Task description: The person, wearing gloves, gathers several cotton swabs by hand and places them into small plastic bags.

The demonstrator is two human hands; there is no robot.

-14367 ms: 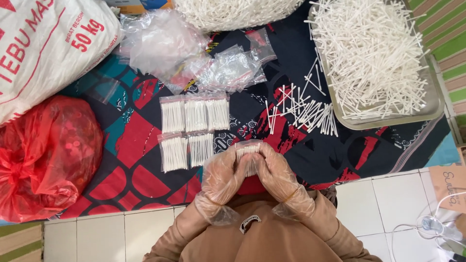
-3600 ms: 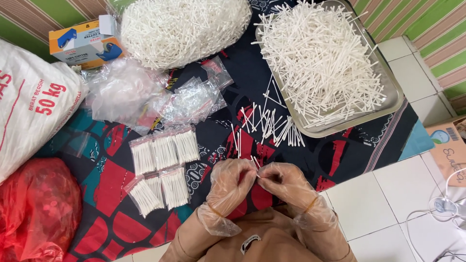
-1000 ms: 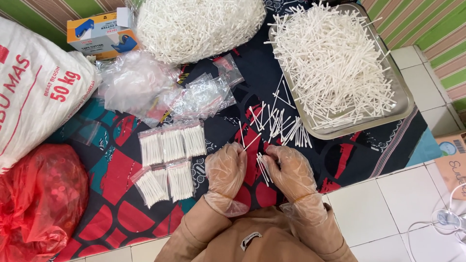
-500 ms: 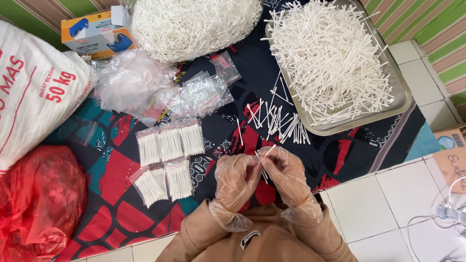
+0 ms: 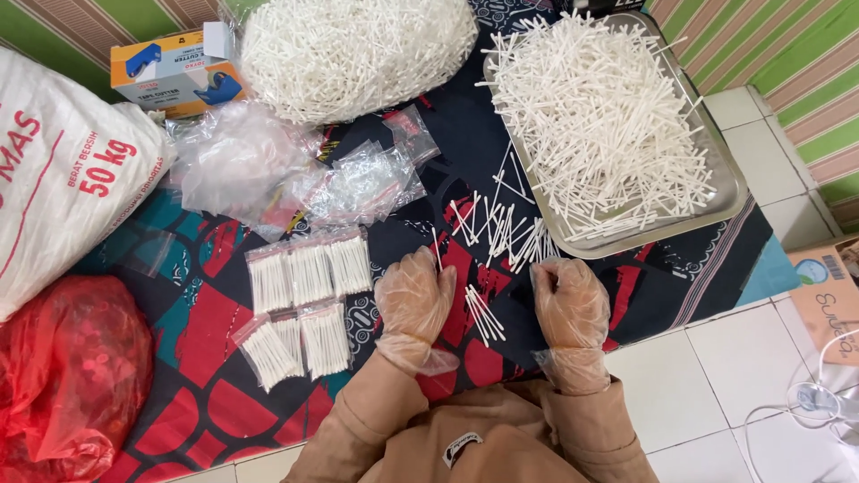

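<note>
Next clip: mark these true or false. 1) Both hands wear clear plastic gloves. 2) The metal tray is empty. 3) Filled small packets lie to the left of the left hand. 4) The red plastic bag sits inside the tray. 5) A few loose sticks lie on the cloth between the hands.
1) True: the left hand and right hand wear clear gloves.
2) False: the metal tray is heaped with white sticks.
3) True: the filled packets lie left of it.
4) False: the red plastic bag lies at the cloth's far left edge.
5) True: loose sticks lie on the patterned cloth.

red bag (image 5: 67,376), white sack (image 5: 63,206), cardboard box (image 5: 174,72)
</note>
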